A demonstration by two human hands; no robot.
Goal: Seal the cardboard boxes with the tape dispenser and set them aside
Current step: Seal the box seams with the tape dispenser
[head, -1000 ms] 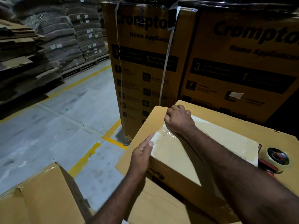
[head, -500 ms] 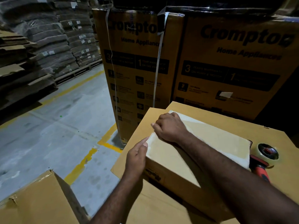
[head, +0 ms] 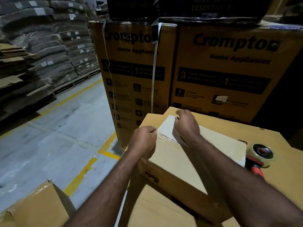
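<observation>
Cardboard box on flat carton. Our left hand, grip curled, presses tape over left edge to bond it; right hand, grip hooked on far edge, steadies. Tape dispenser parked right.

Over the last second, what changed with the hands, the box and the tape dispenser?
The left hand was flat against the taped left end of the box; its fingers are now curled there, whether pinching tape is unclear. The right hand slid across the top toward the far corner and curls its fingers over that edge. The box and the tape dispenser beside it stayed put.
</observation>
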